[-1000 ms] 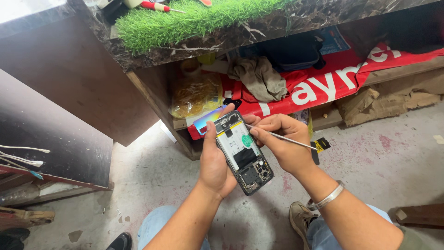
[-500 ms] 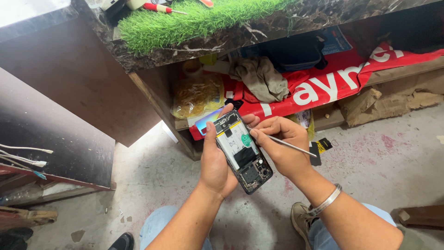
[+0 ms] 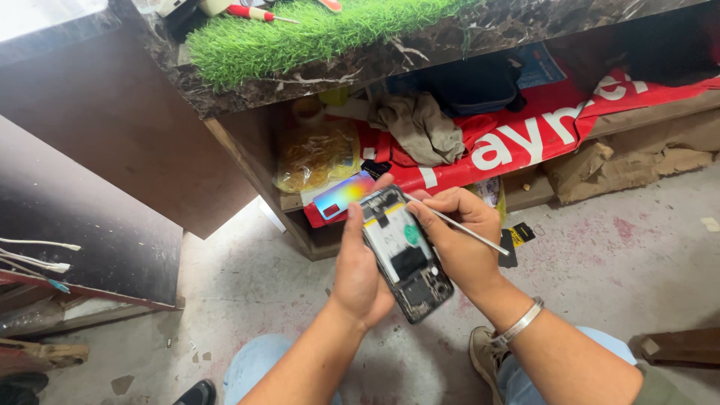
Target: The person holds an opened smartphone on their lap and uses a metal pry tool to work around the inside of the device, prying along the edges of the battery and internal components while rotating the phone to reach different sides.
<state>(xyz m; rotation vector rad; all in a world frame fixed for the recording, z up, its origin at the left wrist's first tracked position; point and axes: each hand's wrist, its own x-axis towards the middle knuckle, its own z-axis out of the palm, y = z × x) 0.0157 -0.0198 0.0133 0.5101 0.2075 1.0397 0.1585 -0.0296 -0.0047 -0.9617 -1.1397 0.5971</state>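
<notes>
Below the marble-edged worktop (image 3: pixel 420 52), over a stained concrete floor (image 3: pixel 637 255), an opened smartphone (image 3: pixel 407 255) was held with its back cover off and its inner parts exposed. It was clasped along its left edge by the left hand (image 3: pixel 358 274), the grip closed around the frame with the thumb laid near the top corner. A thin metal tool (image 3: pixel 469 231) was pinched in the right hand (image 3: pixel 459 244), the fingers shut on it and its tip brought to the upper edge of the phone.

For this step to be done well, it was judged that the phone should be kept steady in the left hand while the tool was pressed lightly, so that no cable or part was scratched; a slip towards the dark lower section would be best avoided.

An iridescent back cover (image 3: pixel 343 196) was seen just beyond the phone, resting on the low shelf (image 3: pixel 300 225) beside a bag of yellowish contents (image 3: pixel 315 154). A crumpled grey cloth (image 3: pixel 420 127) and a red banner (image 3: pixel 525 139) lay further back.

The exact point touched by the tool tip was hidden behind the fingers. The small parts inside the phone were too fine to be made out, and the screwdriver (image 3: pixel 259 13) on the green turf mat (image 3: pixel 300 34) was cut off at the top edge.
</notes>
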